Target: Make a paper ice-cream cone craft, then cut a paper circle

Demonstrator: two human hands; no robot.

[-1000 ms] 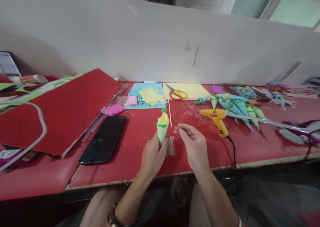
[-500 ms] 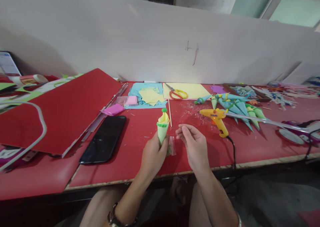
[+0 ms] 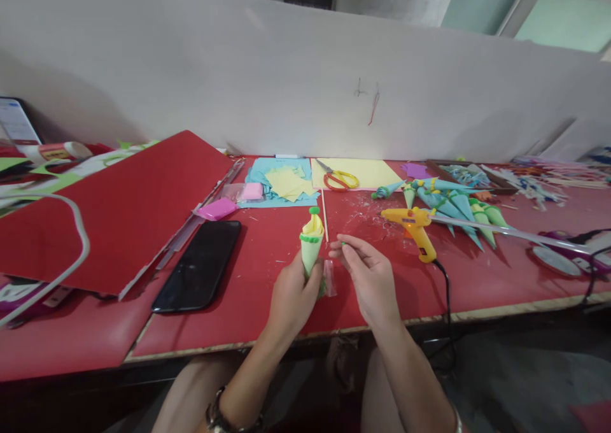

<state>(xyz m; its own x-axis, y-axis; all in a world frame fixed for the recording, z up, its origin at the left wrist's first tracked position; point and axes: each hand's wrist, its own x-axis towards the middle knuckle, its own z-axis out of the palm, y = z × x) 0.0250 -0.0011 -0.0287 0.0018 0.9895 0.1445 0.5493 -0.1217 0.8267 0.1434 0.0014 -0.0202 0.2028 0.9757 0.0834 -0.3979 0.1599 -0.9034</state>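
Head view: left hand [image 3: 294, 291] fingers closed round pale green paper cone [image 3: 310, 252], upright over red bench [image 3: 258, 248]. Right hand [image 3: 370, 274] fingers pinching small green bit [image 3: 344, 244], just beside cone, not touching it. Glue gun [image 3: 414, 226] on bench.

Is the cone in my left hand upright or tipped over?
Upright: the pale green cone points mouth up in the left hand, with the green ball topmost.
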